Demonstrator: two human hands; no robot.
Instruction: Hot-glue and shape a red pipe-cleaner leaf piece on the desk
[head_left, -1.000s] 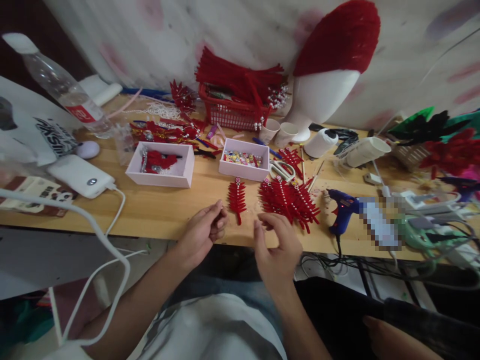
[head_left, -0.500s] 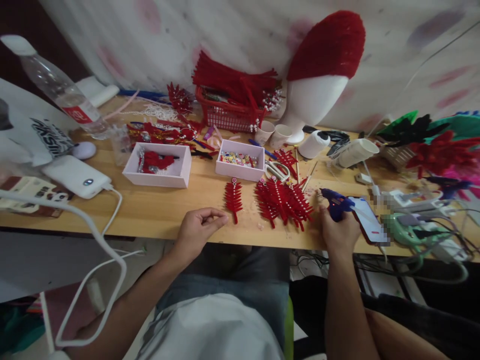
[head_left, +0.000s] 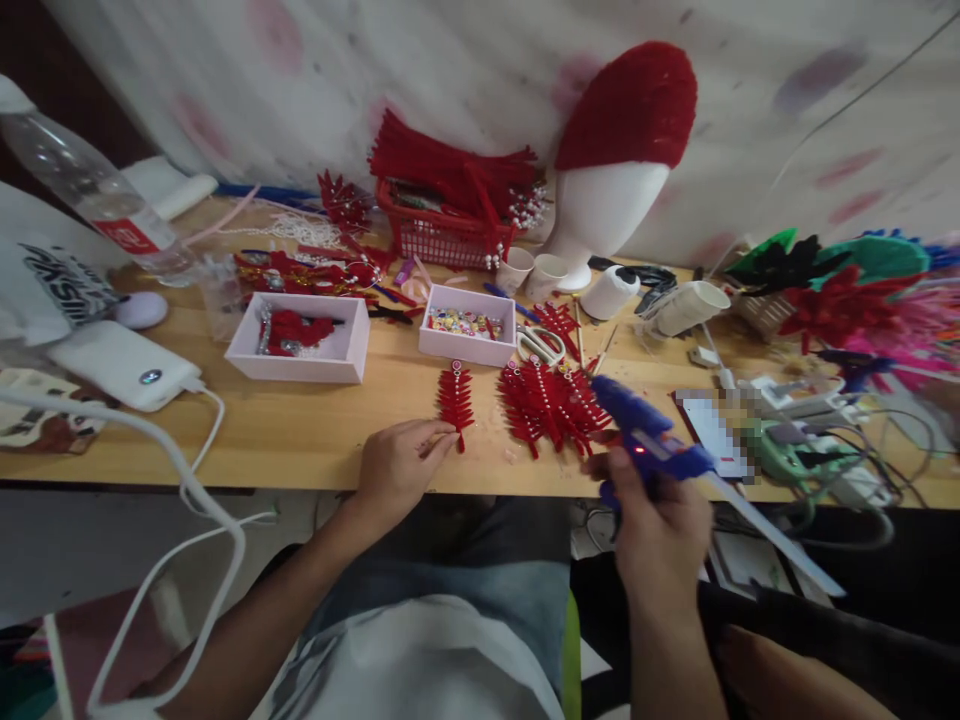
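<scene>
My left hand pinches the lower tip of a red fuzzy leaf-shaped piece, which has a row of pearl-like beads and a round bead at its top. It lies on the wooden table near the front edge. My right hand is wrapped round a blue hot glue gun held above the table. A red light glows on the gun, and a long clear glue stick sticks out of its back. Between my hands lies a pile of similar red leaf pieces, partly behind the gun.
Behind stand a box of small beads, a box with red pieces, scissors, a red basket and a white mannequin head. A phone and tangled cables lie right; a power bank left.
My right hand has lifted the glue gun off the table and brought it leftward, nearer to me. My left hand has moved onto the tip of the single leaf piece and now pinches it.
</scene>
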